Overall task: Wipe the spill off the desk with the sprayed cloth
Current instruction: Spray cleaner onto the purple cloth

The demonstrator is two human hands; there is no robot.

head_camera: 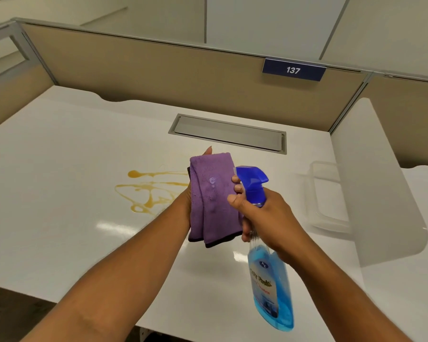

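Observation:
A folded purple cloth (211, 198) is held upright above the white desk (59, 230) by my left hand (188, 193), whose fingers are mostly hidden behind it. Wet spots show on the cloth's face. My right hand (260, 215) grips the neck of a spray bottle (269, 280) with blue liquid and a blue trigger head, its nozzle pointing at the cloth from close by. A yellow-brown spill (146, 191) lies streaked on the desk just left of the cloth.
A grey cable hatch (229, 133) is set into the desk behind the hands. Tan partition walls (158, 75) with a tag reading 137 (293, 69) close the back. A frosted white divider (376, 183) stands along the right side.

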